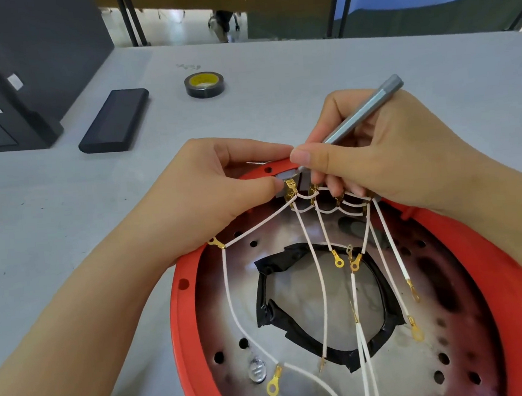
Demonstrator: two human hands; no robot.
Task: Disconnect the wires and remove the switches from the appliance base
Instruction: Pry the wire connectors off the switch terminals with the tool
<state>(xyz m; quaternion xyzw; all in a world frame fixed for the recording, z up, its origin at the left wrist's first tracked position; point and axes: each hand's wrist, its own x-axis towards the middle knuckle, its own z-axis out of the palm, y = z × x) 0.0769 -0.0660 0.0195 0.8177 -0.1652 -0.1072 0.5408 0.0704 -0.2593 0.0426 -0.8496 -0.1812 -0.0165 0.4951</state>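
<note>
Now the right hand (375, 154) grips a screwdriver (362, 111) slanting down-left toward the switch (286, 185) pinched by the left hand (221, 188).

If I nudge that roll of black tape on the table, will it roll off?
Probably not: the roll of black tape lies flat on its side on the table, so it would likely slide. It looks light, and tipped on edge it could roll.
</note>
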